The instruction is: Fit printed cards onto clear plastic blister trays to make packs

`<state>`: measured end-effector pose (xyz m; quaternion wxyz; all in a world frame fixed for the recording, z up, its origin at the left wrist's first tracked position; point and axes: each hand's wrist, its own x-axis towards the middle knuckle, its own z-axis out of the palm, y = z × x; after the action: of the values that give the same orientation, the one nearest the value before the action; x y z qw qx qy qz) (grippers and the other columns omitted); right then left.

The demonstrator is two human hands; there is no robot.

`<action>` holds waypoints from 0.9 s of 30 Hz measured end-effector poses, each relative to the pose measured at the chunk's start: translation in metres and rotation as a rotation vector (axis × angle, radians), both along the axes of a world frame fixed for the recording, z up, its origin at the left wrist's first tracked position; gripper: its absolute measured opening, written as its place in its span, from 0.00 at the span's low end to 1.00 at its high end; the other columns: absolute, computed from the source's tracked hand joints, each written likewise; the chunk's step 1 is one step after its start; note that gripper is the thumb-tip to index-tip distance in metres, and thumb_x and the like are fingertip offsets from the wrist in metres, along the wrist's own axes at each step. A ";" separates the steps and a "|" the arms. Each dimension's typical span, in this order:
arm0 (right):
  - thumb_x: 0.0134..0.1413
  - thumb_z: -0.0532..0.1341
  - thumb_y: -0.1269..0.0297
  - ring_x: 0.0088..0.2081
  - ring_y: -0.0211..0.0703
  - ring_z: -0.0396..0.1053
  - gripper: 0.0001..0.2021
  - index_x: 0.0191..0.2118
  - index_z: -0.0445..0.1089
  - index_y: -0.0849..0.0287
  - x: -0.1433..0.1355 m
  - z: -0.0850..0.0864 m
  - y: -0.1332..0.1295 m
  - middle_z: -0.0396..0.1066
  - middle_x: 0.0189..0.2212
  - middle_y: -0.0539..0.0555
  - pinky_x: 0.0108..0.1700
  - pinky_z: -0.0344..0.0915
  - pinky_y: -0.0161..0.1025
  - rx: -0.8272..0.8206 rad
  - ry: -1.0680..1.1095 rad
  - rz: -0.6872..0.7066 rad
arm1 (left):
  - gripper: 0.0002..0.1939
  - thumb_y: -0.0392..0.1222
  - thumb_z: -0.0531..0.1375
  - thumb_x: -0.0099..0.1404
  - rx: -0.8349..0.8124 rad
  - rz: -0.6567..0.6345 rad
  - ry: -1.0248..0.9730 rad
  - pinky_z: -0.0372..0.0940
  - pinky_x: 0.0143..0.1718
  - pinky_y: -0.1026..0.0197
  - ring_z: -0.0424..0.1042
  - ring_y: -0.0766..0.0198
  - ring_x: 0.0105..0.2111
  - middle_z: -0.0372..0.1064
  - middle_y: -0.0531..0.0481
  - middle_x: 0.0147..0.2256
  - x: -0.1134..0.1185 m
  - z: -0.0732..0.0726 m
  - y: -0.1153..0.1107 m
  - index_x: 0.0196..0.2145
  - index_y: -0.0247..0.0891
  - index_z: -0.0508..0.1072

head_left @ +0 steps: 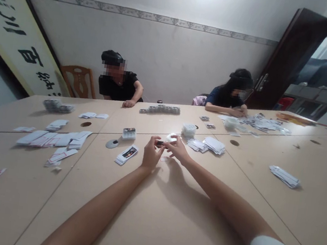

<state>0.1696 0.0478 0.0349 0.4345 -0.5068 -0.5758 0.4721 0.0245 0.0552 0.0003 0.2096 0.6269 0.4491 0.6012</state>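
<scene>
Over the middle of the table, my left hand (pixel 152 153) and my right hand (pixel 178 149) meet around a small flat piece with a dark printed face (pixel 160 143). Fingers and thumbs of both hands pinch its two ends; its exact kind is too small to make out. Left of my hands lies a stack of printed cards (pixel 127 154), the top one dark with coloured spots. Behind that stack stand small clear plastic boxes (pixel 129 134), one with a dark label on top. Just beyond my right hand is a whitish item (pixel 172 138), partly hidden by the fingers.
White card piles (pixel 213 145) and stacked clear boxes (pixel 189 131) stand right of my hands. More cards (pixel 53 140) spread at the left. Two people (pixel 120 81) sit across the table (pixel 197 226), near a row of labelled boxes (pixel 164 109) and loose papers (pixel 263 122).
</scene>
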 end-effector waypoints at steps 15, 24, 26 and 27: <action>0.65 0.62 0.59 0.40 0.41 0.74 0.14 0.51 0.70 0.62 -0.017 -0.019 0.011 0.74 0.44 0.55 0.41 0.75 0.42 -0.114 0.319 -0.155 | 0.16 0.37 0.58 0.68 -0.144 -0.101 -0.175 0.73 0.39 0.58 0.80 0.60 0.34 0.76 0.50 0.35 0.005 -0.005 -0.002 0.52 0.41 0.62; 0.65 0.58 0.62 0.34 0.37 0.78 0.06 0.44 0.65 0.56 0.035 0.062 0.040 0.77 0.38 0.50 0.34 0.71 0.31 0.146 0.630 -0.377 | 0.17 0.47 0.61 0.71 -0.249 -0.070 -0.068 0.74 0.41 0.54 0.75 0.60 0.40 0.72 0.44 0.46 -0.002 -0.018 0.010 0.53 0.34 0.71; 0.62 0.58 0.61 0.36 0.38 0.80 0.07 0.44 0.64 0.53 0.058 0.092 0.040 0.79 0.39 0.50 0.35 0.71 0.31 0.243 0.653 -0.333 | 0.17 0.47 0.61 0.71 -0.234 -0.047 -0.020 0.74 0.44 0.51 0.74 0.59 0.43 0.72 0.44 0.47 -0.003 -0.018 0.011 0.52 0.35 0.71; 0.59 0.60 0.61 0.37 0.39 0.80 0.11 0.46 0.63 0.52 0.067 0.103 0.039 0.79 0.39 0.49 0.37 0.72 0.32 0.287 0.656 -0.309 | 0.17 0.47 0.61 0.71 -0.221 -0.043 0.005 0.73 0.45 0.51 0.74 0.58 0.44 0.72 0.43 0.48 -0.003 -0.018 0.010 0.52 0.35 0.71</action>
<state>0.2368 0.0869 0.1382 0.7280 -0.3436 -0.3833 0.4529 0.0213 0.0657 -0.0180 0.2892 0.6109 0.4997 0.5417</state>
